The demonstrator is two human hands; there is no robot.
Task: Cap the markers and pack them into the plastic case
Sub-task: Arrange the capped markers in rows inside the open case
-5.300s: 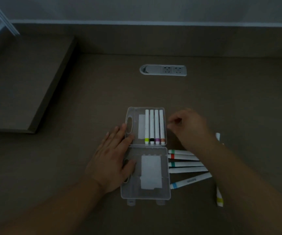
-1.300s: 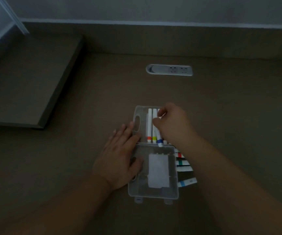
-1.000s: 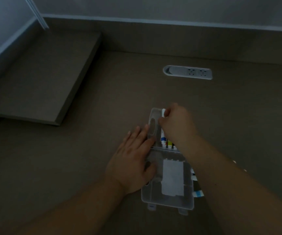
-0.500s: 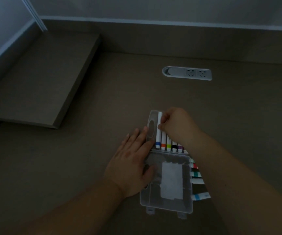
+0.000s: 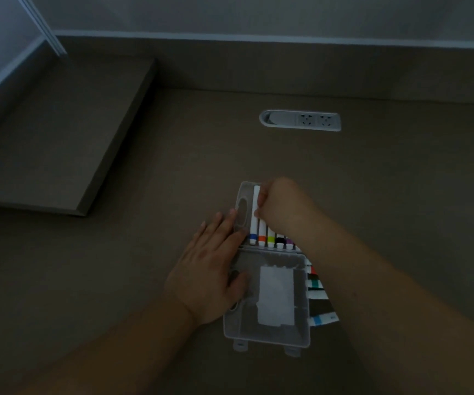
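A clear plastic case (image 5: 267, 336) lies open on the desk, its far half holding several white markers side by side. The leftmost one, a blue-banded marker (image 5: 255, 220), lies next to the case's handle slot. My right hand (image 5: 280, 208) is over the far half with curled fingers touching that marker's upper barrel; I cannot tell if it pinches it. My left hand (image 5: 210, 269) lies flat on the case's left side, thumb inside the near half, fingers reaching the far half. More loose markers (image 5: 319, 295) lie right of the case, partly hidden by my right forearm.
A grey socket strip (image 5: 300, 120) is set into the desk beyond the case. A raised platform (image 5: 59, 132) takes up the far left. A white label (image 5: 275, 295) sits in the case's near half.
Over the last seconds my right hand carried a blue-banded marker into the far half and set it at the left end of the row. My left hand has stayed on the case.
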